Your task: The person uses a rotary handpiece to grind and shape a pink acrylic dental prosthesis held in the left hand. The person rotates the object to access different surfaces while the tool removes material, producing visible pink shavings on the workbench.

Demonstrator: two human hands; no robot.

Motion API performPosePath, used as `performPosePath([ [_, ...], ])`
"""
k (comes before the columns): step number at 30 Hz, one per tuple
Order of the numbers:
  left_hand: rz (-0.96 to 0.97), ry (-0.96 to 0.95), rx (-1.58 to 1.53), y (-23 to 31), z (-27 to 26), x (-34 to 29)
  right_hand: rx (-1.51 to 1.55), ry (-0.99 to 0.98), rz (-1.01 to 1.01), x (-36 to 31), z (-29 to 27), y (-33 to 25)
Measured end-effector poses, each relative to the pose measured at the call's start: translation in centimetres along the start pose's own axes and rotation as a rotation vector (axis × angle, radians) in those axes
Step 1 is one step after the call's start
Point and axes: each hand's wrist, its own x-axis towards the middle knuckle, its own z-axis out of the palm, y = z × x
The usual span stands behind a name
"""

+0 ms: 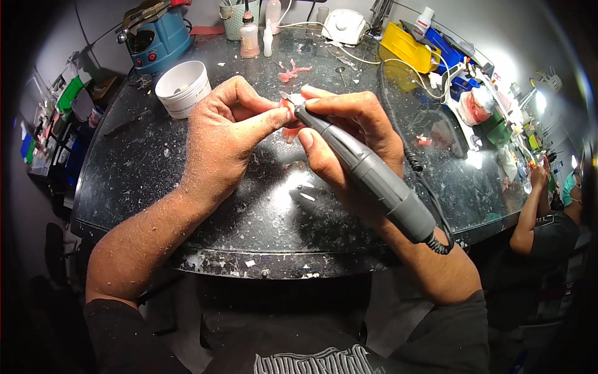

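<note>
My right hand point(358, 121) is closed around a dark grey rotary handpiece point(377, 174), which slants from lower right up to its tip at the middle of the bench. A coiled black cord point(439, 243) leaves its lower end. Opposite it, my left hand point(221, 131) pinches a small pink-and-white dental piece point(291, 133) between thumb and fingers. The handpiece's tip is right at this piece; fingers hide much of it, and I cannot tell whether they touch. Fine pale crumbs speckle my left hand and forearm.
The dark bench point(137, 181) is strewn with pale flecks. A white tub point(182, 92) stands beyond my left hand, before a blue machine point(161, 40). Pink scraps point(293, 71), a pink bottle point(249, 42) and a yellow bin point(405, 47) lie farther back. Another person point(545, 230) sits at right.
</note>
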Motion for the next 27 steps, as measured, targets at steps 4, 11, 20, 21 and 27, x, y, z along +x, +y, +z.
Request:
performPosePath([
  [4, 0.02, -0.004, 0.038, 0.0, -0.1, -0.1, 0.011, -0.016, -0.015, 0.0, -0.1, 0.2],
  [11, 0.024, 0.006, 0.057, 0.1, 0.0, -0.1, -0.026, -0.056, -0.112, 0.1, -0.2, 0.5],
  [20, 0.03, 0.013, 0.064, 0.1, -0.1, -0.2, -0.03, 0.009, -0.028, 0.0, 0.0, 0.5],
  [21, 0.036, 0.012, 0.093, 0.1, -0.1, -0.2, -0.046, -0.032, -0.083, 0.0, -0.1, 0.6],
  [27, 0.031, 0.011, 0.027, 0.1, 0.3, -0.1, -0.02, 0.012, -0.067, 0.1, 0.1, 0.6],
])
